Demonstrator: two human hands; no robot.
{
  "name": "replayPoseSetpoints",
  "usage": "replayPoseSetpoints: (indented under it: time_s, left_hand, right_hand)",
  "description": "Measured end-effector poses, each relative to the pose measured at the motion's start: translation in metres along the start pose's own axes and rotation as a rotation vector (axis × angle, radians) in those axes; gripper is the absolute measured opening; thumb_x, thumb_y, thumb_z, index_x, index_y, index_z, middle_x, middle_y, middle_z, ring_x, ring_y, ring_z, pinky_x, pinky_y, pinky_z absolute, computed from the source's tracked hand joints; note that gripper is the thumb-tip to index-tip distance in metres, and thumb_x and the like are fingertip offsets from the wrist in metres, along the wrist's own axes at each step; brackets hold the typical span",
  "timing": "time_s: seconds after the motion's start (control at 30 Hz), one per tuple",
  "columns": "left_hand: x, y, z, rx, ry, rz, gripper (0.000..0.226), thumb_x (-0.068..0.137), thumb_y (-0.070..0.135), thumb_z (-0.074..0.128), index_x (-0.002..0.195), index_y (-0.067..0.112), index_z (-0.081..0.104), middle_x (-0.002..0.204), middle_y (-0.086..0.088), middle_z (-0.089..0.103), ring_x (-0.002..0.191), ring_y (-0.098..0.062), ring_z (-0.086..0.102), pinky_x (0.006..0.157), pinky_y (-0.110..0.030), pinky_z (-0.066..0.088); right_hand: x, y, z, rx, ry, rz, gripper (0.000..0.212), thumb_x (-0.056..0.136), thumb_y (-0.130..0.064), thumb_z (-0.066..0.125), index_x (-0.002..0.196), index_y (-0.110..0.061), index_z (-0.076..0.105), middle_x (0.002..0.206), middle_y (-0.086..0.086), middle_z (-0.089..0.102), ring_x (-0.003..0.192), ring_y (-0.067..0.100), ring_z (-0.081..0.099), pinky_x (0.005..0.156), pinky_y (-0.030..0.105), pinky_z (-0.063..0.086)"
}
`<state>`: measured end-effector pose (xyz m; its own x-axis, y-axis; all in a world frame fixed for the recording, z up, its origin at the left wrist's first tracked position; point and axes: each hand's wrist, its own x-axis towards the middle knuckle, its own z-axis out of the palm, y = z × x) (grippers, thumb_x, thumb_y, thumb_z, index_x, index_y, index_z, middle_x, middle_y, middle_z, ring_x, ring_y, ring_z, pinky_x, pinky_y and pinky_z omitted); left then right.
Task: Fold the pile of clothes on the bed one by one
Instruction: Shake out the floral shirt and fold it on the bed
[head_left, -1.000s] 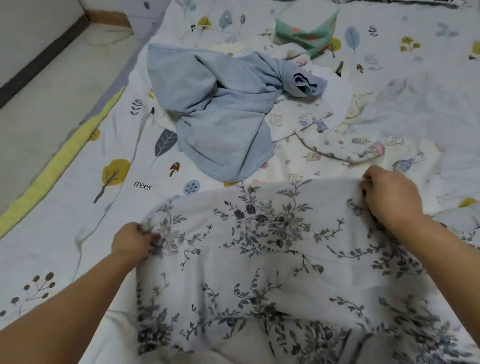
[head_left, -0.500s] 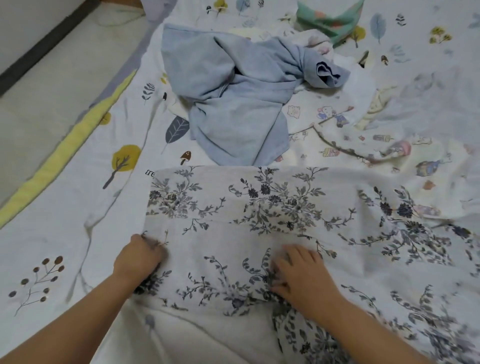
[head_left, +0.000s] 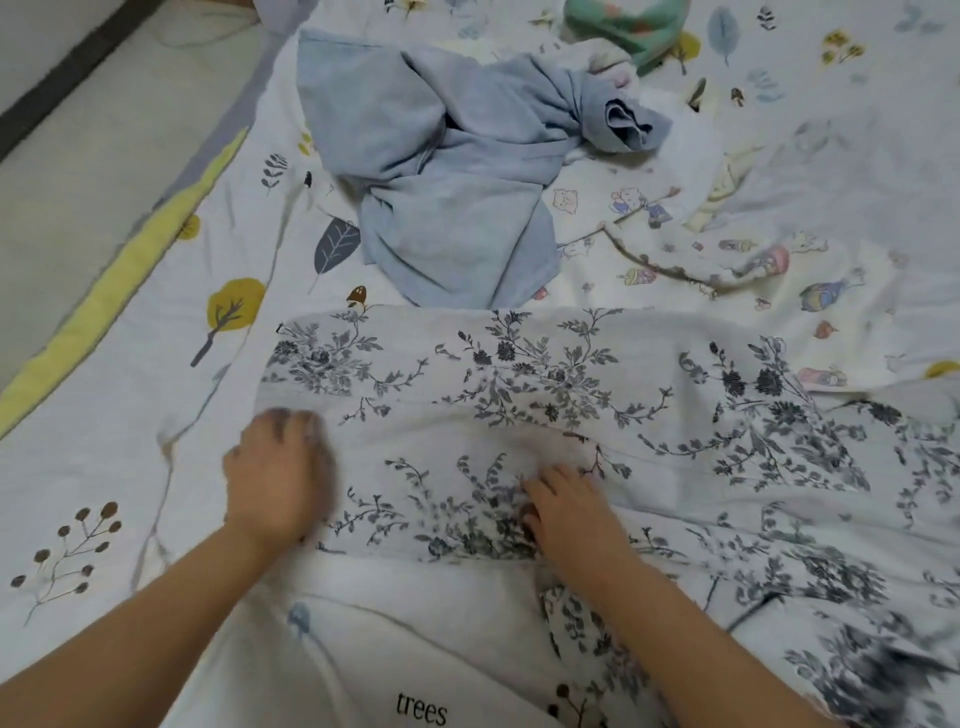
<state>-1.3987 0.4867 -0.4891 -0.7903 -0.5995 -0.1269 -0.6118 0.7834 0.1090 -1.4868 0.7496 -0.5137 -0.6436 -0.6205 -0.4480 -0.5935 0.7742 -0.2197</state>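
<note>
Fingers of the left hand (head_left: 272, 475): blurred, lying fairly flat on the left edge of the floral garment (head_left: 519, 395), knuckles up, apparently pressing, not pinching. Whether they are spread or together I cannot tell through the blur. Judged purpose: pin that edge so the cloth lies flat.

Fingers of the right hand (head_left: 563, 512): slightly curled, tips down on the garment's near middle, the cloth a little bunched at the tips. Reads as gathering or smoothing; a true pinch cannot be confirmed. No fabric lifted clear of the bed.

Floral garment: white with dark grey sprigs, spread across the near centre and running off to the right, its far edge a straight horizontal line, probably a fold. Creases remain on the right side, so this one is judged to be mid-fold.

Beyond it, far centre: crumpled blue garment (head_left: 457, 171), unfolded, its near hem just beside the floral garment's far edge. To the right, a pale cartoon-print cloth (head_left: 727, 260), spread loosely. Far right of centre, a green patterned piece (head_left: 628, 26), partly cut off by the frame.

All lie on the bed (head_left: 156, 415), sheet printed with trees and leaves, yellow border at left; floor (head_left: 78, 171) beyond.

Judgement: early in the task; several pieces left.
</note>
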Motion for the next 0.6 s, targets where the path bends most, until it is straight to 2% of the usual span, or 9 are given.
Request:
replayPoseSetpoints:
  time_s: [0.07,0.13,0.23,0.3,0.37,0.43,0.47,0.53,0.6]
  left_hand:
    - [-0.024,0.026,0.008,-0.038,-0.042,0.220,0.044,0.066,0.004,0.077,0.107,0.000,0.063,0.116,-0.027,0.057,0.105,-0.044,0.056,0.086,-0.057,0.043]
    - [-0.049,0.055,0.012,-0.183,-0.110,0.416,0.036,0.063,0.001,0.077,0.098,0.005,0.068,0.103,-0.017,0.065,0.093,-0.036,0.062,0.080,-0.045,0.048]
    - [-0.085,0.098,0.025,-0.337,-0.309,0.613,0.021,0.081,0.005,0.059,0.100,0.012,0.068,0.102,-0.005,0.064,0.095,-0.022,0.059,0.083,-0.027,0.042]
    - [-0.109,0.122,0.042,-0.329,-0.427,0.626,0.029,0.091,0.016,0.045,0.116,0.016,0.059,0.118,-0.001,0.057,0.109,-0.016,0.050,0.091,-0.021,0.035]
    - [-0.126,0.142,0.052,-0.319,-0.494,0.601,0.043,0.093,0.022,0.044,0.135,0.020,0.041,0.136,0.000,0.043,0.123,-0.014,0.039,0.100,-0.018,0.026]
    - [-0.134,0.154,0.057,-0.321,-0.568,0.557,0.062,0.091,0.026,0.050,0.146,0.019,0.021,0.148,0.002,0.027,0.135,-0.015,0.026,0.109,-0.019,0.017]
    - [-0.136,0.159,0.059,-0.320,-0.610,0.531,0.068,0.090,0.028,0.053,0.147,0.018,0.017,0.150,0.001,0.025,0.137,-0.016,0.024,0.110,-0.021,0.016]
    - [-0.137,0.164,0.062,-0.334,-0.676,0.447,0.067,0.087,0.030,0.058,0.144,0.018,0.024,0.145,-0.003,0.036,0.133,-0.018,0.033,0.107,-0.024,0.026]
    - [-0.139,0.168,0.056,-0.328,-0.675,0.393,0.052,0.087,0.030,0.057,0.135,0.020,0.038,0.133,-0.002,0.050,0.122,-0.017,0.047,0.097,-0.023,0.036]
  right_hand:
    - [-0.019,0.004,-0.002,0.031,0.160,-0.019,0.041,0.089,-0.021,0.060,0.127,-0.007,0.052,0.135,0.016,0.048,0.126,0.028,0.046,0.108,0.039,0.036]
    - [-0.045,0.011,-0.004,0.090,0.372,-0.012,0.031,0.069,-0.010,0.079,0.098,-0.006,0.068,0.104,0.016,0.066,0.094,0.032,0.065,0.080,0.039,0.055]
    - [-0.088,0.016,0.000,0.117,0.358,0.039,0.030,0.063,-0.010,0.082,0.090,-0.009,0.070,0.093,0.009,0.066,0.080,0.026,0.064,0.065,0.033,0.055]
    - [-0.113,0.022,0.008,0.107,0.302,0.096,0.030,0.067,-0.017,0.080,0.095,-0.011,0.069,0.096,0.008,0.065,0.084,0.027,0.064,0.068,0.034,0.055]
    - [-0.131,0.027,0.016,0.074,0.176,0.145,0.047,0.077,-0.033,0.071,0.118,-0.013,0.061,0.119,0.011,0.057,0.109,0.031,0.057,0.088,0.036,0.049]
    - [-0.144,0.034,0.030,0.078,-0.004,0.242,0.075,0.086,-0.054,0.049,0.146,-0.016,0.024,0.150,0.009,0.025,0.139,0.027,0.023,0.112,0.039,0.023]
    - [-0.150,0.037,0.036,0.075,-0.101,0.290,0.086,0.085,-0.062,0.044,0.150,-0.019,0.008,0.156,0.006,0.009,0.144,0.026,0.008,0.115,0.042,0.012]
    - [-0.158,0.042,0.046,0.061,-0.241,0.351,0.098,0.080,-0.066,0.047,0.150,-0.020,-0.005,0.158,0.008,-0.007,0.145,0.030,-0.007,0.114,0.049,0.002]
    - [-0.166,0.044,0.051,0.001,-0.275,0.326,0.086,0.084,-0.055,0.051,0.149,-0.016,0.010,0.157,0.011,-0.004,0.144,0.032,-0.007,0.112,0.054,0.001]
